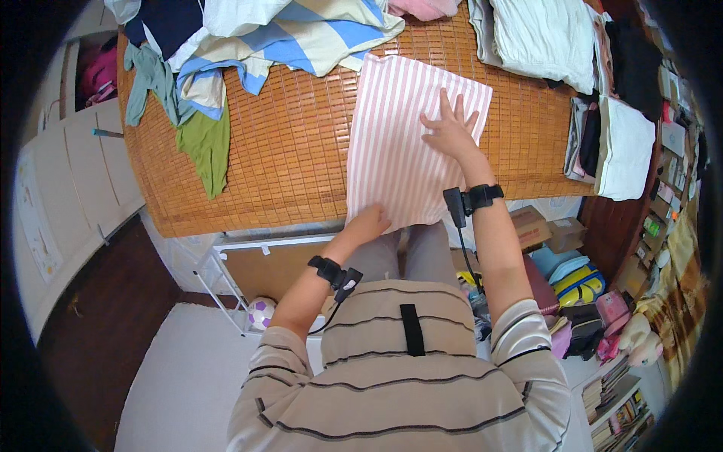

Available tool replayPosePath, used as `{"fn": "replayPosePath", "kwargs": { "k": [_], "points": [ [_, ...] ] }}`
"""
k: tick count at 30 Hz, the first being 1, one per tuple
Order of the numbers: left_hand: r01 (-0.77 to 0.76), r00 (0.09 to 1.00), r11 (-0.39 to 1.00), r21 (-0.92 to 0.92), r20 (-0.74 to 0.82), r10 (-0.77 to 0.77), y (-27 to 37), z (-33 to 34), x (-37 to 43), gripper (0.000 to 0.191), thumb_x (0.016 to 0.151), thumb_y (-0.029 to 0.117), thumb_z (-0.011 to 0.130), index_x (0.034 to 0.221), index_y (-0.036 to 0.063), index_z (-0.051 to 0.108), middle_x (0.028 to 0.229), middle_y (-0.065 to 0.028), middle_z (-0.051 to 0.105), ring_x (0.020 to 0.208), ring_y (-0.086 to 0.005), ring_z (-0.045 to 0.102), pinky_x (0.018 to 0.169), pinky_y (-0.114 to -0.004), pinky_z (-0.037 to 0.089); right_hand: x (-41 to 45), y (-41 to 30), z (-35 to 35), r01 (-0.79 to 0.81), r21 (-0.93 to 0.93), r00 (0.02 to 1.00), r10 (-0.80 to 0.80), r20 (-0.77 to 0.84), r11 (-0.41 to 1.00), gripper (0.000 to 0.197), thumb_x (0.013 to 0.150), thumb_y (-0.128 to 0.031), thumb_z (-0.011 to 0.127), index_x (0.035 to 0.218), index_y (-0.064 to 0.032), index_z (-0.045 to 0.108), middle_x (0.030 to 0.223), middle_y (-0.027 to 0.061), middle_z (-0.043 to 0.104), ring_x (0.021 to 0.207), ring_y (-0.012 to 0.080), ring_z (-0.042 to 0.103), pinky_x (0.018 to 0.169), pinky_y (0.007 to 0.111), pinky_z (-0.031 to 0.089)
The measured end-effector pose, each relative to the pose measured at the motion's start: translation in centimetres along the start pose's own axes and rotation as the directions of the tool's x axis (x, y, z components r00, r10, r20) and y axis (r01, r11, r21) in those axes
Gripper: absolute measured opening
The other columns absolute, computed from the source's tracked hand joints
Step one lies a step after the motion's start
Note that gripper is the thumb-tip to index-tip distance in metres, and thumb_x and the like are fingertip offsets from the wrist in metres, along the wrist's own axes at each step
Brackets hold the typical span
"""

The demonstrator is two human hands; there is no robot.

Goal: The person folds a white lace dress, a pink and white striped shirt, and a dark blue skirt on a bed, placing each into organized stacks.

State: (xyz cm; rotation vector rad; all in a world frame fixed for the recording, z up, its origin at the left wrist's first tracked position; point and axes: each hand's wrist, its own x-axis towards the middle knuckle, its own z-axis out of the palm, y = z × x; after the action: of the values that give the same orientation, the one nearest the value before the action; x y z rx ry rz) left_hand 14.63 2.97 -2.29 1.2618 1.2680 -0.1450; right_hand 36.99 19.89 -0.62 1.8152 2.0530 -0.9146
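A pink-and-white striped cloth (398,135) lies spread flat before me on the bamboo mat (294,152), its near edge reaching past the mat's rim towards my lap. My right hand (452,127) rests on its upper right part, fingers spread and palm down. At the cloth's near left corner, my left hand (367,226) has its fingers curled on the edge; the fingertips are partly hidden. Both wrists wear black straps with small cabled devices.
A blue-and-cream cloth (305,39), a green garment (206,147) and other loose clothes lie along the far and left sides. Folded white clothes (542,39) and another folded stack (624,147) sit at right. Cardboard boxes (528,226) and bags (582,285) stand below; a ball (261,312) is at lower left.
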Motion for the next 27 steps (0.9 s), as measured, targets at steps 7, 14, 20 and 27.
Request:
{"fn": "replayPosePath", "kwargs": {
  "k": [7,14,20,27],
  "points": [
    [0.078,0.896,0.992,-0.103,-0.43,-0.115,-0.3,-3.4,2.1,0.038,0.074,0.024,0.064,0.098,-0.0018,0.049,0.071,-0.0136,0.054,0.065,-0.0247,0.052,0.06,-0.036,0.042,-4.4,1.0,4.7,-0.137,0.221,0.923,0.205,-0.325,0.966,0.073,0.069,-0.027,0.066,0.133,-0.0274,0.029,0.14,0.0188,0.01,0.129,0.0395,0.006,0.097,0.062,0.006],
    [0.021,0.751,0.983,0.182,-0.652,0.105,1.5,-7.0,5.5,0.041,0.069,0.019,0.068,0.095,-0.0019,0.044,0.088,-0.0206,0.049,0.088,-0.0355,0.047,0.076,-0.042,0.039,-8.6,3.8,10.0,-0.175,0.608,0.738,0.512,-0.44,0.774,0.074,0.063,-0.014,0.072,0.125,-0.002,0.034,0.109,0.02,0.043,0.099,0.0325,0.044,0.087,0.038,0.035],
    [-0.076,0.674,0.973,0.217,-0.709,0.21,3.1,-7.1,7.3,0.047,0.062,0.007,0.063,0.102,-0.0019,0.04,0.093,-0.0203,0.046,0.087,-0.0348,0.046,0.076,-0.039,0.039,-7.4,5.7,11.7,-0.169,0.849,0.767,0.608,-0.206,0.501,0.049,0.068,-0.018,0.069,0.107,0.0029,0.049,0.09,0.015,0.058,0.08,0.0235,0.056,0.073,0.032,0.044],
    [-0.228,0.821,0.963,0.142,-0.504,0.269,1.6,-7.0,8.9,0.039,0.063,0.0,0.053,0.1,-0.0022,0.044,0.091,-0.0194,0.048,0.086,-0.0327,0.048,0.076,-0.037,0.04,-6.9,5.7,10.5,-0.183,0.969,0.863,0.5,0.076,0.168,0.037,0.073,-0.013,0.064,0.105,0.0018,0.054,0.097,0.0113,0.06,0.082,0.0193,0.058,0.072,0.029,0.045]
  ]
}}
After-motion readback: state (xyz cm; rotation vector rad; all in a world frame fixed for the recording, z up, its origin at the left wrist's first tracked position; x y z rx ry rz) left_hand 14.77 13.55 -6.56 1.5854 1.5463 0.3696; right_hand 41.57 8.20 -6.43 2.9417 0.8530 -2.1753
